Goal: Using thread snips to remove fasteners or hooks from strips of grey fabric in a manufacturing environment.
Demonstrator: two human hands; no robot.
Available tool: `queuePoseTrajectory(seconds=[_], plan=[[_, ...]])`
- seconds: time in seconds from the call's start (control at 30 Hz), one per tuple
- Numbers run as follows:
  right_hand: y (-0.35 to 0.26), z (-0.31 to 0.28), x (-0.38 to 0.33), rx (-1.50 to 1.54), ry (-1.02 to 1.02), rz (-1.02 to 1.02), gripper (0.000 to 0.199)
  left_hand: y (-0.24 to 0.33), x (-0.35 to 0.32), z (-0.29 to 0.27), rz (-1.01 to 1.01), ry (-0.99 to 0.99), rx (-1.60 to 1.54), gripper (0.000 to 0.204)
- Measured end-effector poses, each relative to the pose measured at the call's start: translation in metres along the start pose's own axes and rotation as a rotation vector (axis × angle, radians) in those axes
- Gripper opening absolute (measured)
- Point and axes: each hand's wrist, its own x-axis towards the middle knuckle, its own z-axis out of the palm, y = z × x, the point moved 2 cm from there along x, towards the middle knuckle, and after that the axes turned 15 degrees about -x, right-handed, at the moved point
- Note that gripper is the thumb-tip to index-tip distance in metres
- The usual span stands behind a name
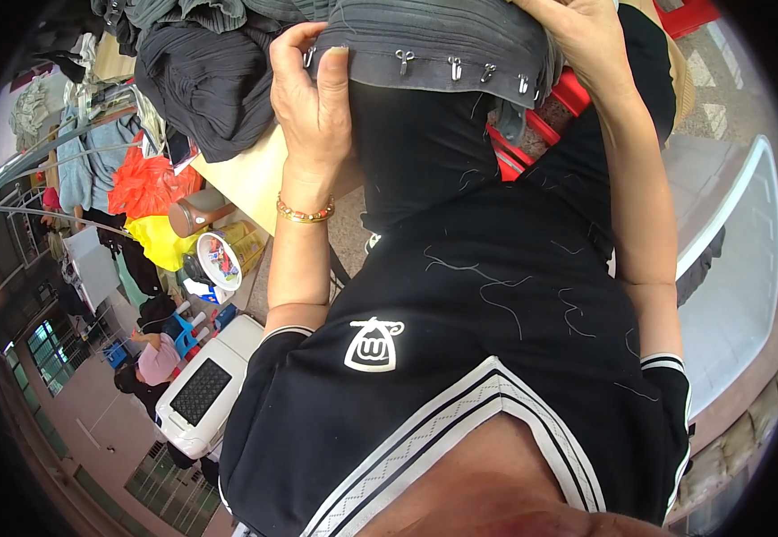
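Note:
A dark grey pleated garment [442, 36] lies stretched across my lap at the top of the view. Along its near band sit several small silver metal hooks [404, 61]. My left hand [311, 103] pinches the band's left end, thumb on top and fingers behind the cloth. At the garment's right side is my right hand [586, 40], its fingers bent over the cloth and partly cut off by the upper edge. Loose threads [469, 268] cling to my black clothes.
More dark grey pleated garments [205, 85] are heaped on a pale wooden table [259, 174] to the left. Nearby are a red plastic bag [149, 179], a brown cylinder [196, 213] and a white tub [220, 261] of small colourful pieces. A translucent white bin [733, 295] stands at right. Another person [158, 360] sits far left.

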Motion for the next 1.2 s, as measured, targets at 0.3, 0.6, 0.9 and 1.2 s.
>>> queuePoseTrajectory(seconds=[0.3, 0.6, 0.9, 1.2], plan=[[-0.05, 0.033, 0.049, -0.393, 0.065, -0.278, 0.012, -0.013, -0.002, -0.025, 0.006, 0.092, 0.218, 0.029], [-0.045, 0.042, 0.048, -0.54, -0.047, -0.152, 0.023, 0.007, 0.005, -0.028, -0.003, 0.082, 0.213, 0.034], [-0.073, 0.026, -0.006, -0.807, -0.167, -0.507, 0.038, 0.018, 0.024, -0.016, -0.08, -0.111, -0.281, 0.019], [-0.047, 0.03, -0.016, -0.732, -0.09, -0.457, 0.041, 0.002, 0.014, -0.001, 0.139, 0.085, -0.127, 0.01]])
